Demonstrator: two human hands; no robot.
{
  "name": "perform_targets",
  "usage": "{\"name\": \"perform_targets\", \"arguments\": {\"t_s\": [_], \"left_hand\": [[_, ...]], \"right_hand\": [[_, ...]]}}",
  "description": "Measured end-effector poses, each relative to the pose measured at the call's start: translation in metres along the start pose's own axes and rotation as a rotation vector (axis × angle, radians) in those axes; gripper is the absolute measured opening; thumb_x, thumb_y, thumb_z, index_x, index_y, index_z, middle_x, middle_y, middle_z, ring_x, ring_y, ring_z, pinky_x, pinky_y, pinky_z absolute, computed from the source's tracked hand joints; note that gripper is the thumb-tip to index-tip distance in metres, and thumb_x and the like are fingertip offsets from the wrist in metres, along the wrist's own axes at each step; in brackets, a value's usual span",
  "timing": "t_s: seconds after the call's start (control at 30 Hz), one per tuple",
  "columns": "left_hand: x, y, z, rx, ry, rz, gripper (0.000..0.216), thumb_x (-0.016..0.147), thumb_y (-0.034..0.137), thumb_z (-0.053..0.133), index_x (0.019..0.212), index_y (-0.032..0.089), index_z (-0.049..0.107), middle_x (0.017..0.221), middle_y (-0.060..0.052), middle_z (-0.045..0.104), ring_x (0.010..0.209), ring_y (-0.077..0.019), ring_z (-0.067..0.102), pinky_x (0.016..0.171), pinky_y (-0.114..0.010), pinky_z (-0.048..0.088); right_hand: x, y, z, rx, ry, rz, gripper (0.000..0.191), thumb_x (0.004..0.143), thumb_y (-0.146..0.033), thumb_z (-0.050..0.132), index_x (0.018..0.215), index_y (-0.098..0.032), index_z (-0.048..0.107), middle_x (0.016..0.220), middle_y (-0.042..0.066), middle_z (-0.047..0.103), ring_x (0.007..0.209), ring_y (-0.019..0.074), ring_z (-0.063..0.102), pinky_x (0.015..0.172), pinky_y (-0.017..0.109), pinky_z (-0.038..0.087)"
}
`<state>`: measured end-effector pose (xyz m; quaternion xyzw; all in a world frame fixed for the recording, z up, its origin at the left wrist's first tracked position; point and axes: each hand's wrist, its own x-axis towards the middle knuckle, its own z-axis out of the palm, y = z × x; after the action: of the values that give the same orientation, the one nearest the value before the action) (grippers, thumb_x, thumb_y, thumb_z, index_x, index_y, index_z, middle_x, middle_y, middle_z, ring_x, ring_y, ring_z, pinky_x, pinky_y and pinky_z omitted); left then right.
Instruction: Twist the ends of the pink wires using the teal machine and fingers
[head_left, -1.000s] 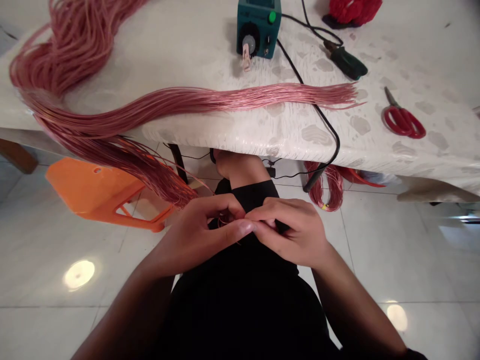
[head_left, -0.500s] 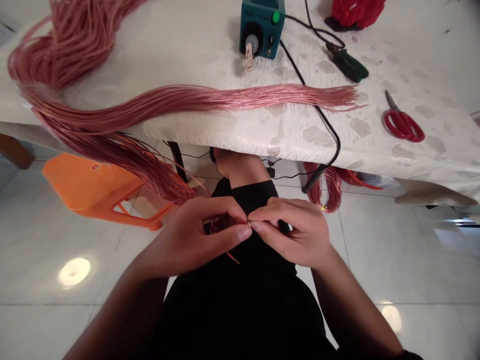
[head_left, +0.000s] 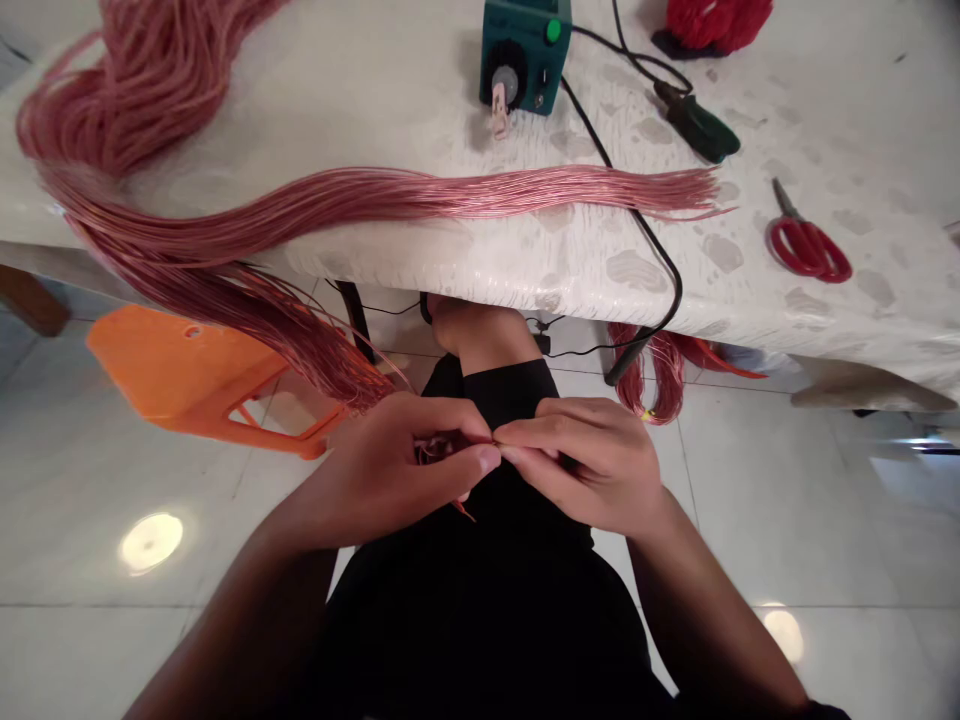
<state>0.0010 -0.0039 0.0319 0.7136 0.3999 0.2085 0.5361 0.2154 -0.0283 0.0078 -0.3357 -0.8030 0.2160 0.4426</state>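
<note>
My left hand (head_left: 409, 470) and my right hand (head_left: 592, 455) meet over my lap, thumb and finger of each pinched together tip to tip. Between the fingertips is the end of a thin pink wire, mostly covered by the fingers. Short wire ends (head_left: 465, 511) stick out below my left thumb, and more strands show dimly inside that palm. Just behind my left hand, a bundle of coppery-pink wires (head_left: 300, 335) hangs off the table edge. Another length of the bundle (head_left: 480, 195) lies along the table's front.
On the patterned tablecloth (head_left: 637, 270) are a teal box with a knob (head_left: 525, 60), a green-handled tool (head_left: 701, 125), red-handled scissors (head_left: 806, 245) and a red bundle (head_left: 716, 22). A black cable (head_left: 667, 250) droops over the edge. An orange stool (head_left: 172, 365) stands left; coiled wire (head_left: 664, 375) hangs below the table.
Both hands stay almost in place, still pinched together. The fingertips have closed slightly nearer to each other, and the small bit of wire between them shows less. The view has shifted a little.
</note>
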Motion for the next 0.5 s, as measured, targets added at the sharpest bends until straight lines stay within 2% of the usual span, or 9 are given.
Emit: {"name": "perform_targets", "arguments": {"t_s": [0.23,0.5], "left_hand": [[0.0007,-0.003,-0.0024,0.024,-0.059,0.014,0.024,0.095,0.023,0.061,0.072,0.02,0.069,0.059,0.009,0.067,0.056,-0.0044,0.062,0.056,-0.014,0.046],[0.002,-0.0027,-0.0057,0.048,-0.074,0.056,0.025,0.095,0.021,0.061,0.071,0.02,0.068,0.059,0.009,0.066,0.054,-0.0043,0.061,0.054,-0.014,0.045]], "right_hand": [[0.0007,-0.0014,-0.0017,0.023,0.018,0.013,0.008,0.093,-0.009,0.069,0.092,-0.015,0.074,0.066,-0.003,0.062,0.056,0.0064,0.052,0.053,0.021,0.041],[0.0012,-0.002,0.0003,0.03,0.035,0.011,0.008,0.093,-0.01,0.068,0.091,-0.015,0.074,0.063,-0.004,0.057,0.054,0.0067,0.049,0.052,0.022,0.041]]}}
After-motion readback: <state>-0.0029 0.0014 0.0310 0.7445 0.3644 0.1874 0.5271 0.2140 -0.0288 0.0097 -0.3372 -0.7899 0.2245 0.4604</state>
